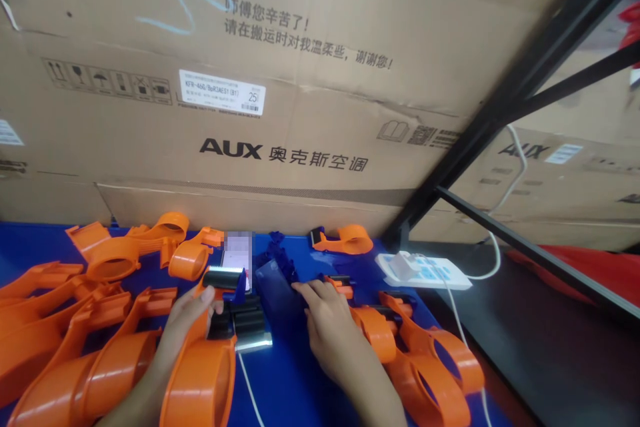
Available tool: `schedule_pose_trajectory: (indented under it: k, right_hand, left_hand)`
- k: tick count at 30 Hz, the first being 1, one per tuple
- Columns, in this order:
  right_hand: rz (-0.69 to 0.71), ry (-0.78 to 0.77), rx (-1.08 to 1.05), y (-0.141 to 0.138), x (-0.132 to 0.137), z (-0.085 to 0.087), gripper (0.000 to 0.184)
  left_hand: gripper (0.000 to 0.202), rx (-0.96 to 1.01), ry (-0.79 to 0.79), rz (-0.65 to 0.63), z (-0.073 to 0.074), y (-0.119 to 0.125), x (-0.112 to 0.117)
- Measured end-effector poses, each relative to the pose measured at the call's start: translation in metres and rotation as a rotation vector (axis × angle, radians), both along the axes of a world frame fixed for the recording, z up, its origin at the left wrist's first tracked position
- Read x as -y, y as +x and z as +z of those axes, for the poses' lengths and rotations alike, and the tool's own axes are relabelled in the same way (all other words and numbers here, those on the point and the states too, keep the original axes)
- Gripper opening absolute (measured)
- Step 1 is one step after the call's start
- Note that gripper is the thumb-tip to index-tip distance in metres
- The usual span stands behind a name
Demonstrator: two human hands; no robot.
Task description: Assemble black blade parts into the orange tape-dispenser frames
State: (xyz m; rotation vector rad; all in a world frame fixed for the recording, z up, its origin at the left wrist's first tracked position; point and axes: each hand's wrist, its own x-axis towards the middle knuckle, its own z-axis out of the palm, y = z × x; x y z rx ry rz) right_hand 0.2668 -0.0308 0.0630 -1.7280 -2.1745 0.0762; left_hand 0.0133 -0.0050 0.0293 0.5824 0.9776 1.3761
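My left hand (pixel 193 310) is closed around an orange tape dispenser (pixel 200 373), whose ring-shaped body hangs toward me. Its head carries a black roller, a pale toothed edge and a blue piece. My right hand (pixel 325 320) reaches over the blue tabletop (pixel 287 373), fingers extended and slightly bent, with thumb and index finger apart. Those fingertips are at the edge of a dark blue, flat, box-like thing (pixel 275 287); whether they touch it I cannot tell. Small dark blue pieces (pixel 277 247) lie behind it. Several black rollers (pixel 249 320) sit near my left hand.
More orange dispensers (pixel 115 257) crowd the left side, with others (pixel 425 373) at right and one (pixel 347 240) at the back. A phone (pixel 237 253) stands behind my left hand. A white power strip (pixel 423 270) with cables lies by a black metal frame (pixel 465 140). Large cartons (pixel 300 200) wall the back.
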Motion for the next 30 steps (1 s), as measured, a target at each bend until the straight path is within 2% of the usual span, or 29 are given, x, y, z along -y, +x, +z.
schedule_pose_trajectory:
  k: [4, 9, 12, 16, 19, 22, 25, 27, 30]
  right_hand:
    - [-0.010, 0.008, -0.062, 0.001, -0.001, -0.006, 0.064]
    - [0.049, -0.019, -0.126, 0.001, 0.000, -0.001, 0.065]
    - [0.066, -0.008, -0.172, 0.000, -0.002, 0.005, 0.056]
    - [0.077, 0.120, -0.299, -0.007, -0.002, 0.013, 0.034]
    - [0.142, 0.147, -0.364, -0.015, 0.003, 0.020, 0.030]
    - [0.239, 0.112, -0.413, -0.025, 0.010, 0.024, 0.036]
    - [0.303, 0.095, -0.487, -0.039, 0.015, 0.021, 0.051]
    - [0.307, 0.103, -0.532, -0.048, 0.017, 0.015, 0.061]
    - [0.291, 0.168, -0.596, -0.059, 0.017, 0.004, 0.061]
  left_hand:
    - [0.039, -0.091, 0.009, -0.038, -0.009, -0.004, -0.004]
    - [0.042, -0.169, 0.027, -0.146, -0.011, -0.010, -0.005]
    - [0.043, -0.206, 0.047, -0.201, -0.002, -0.007, -0.001]
    - [0.027, -0.175, 0.135, -0.172, 0.020, 0.007, 0.014]
    - [0.022, -0.188, 0.188, -0.181, 0.027, 0.013, 0.021]
    - [0.022, -0.227, 0.207, -0.203, 0.023, 0.012, 0.020]
    - [0.022, -0.248, 0.211, -0.228, 0.014, 0.010, 0.019]
    - [0.022, -0.262, 0.222, -0.243, 0.009, 0.010, 0.020]
    - [0.021, -0.248, 0.248, -0.279, 0.004, 0.013, 0.022]
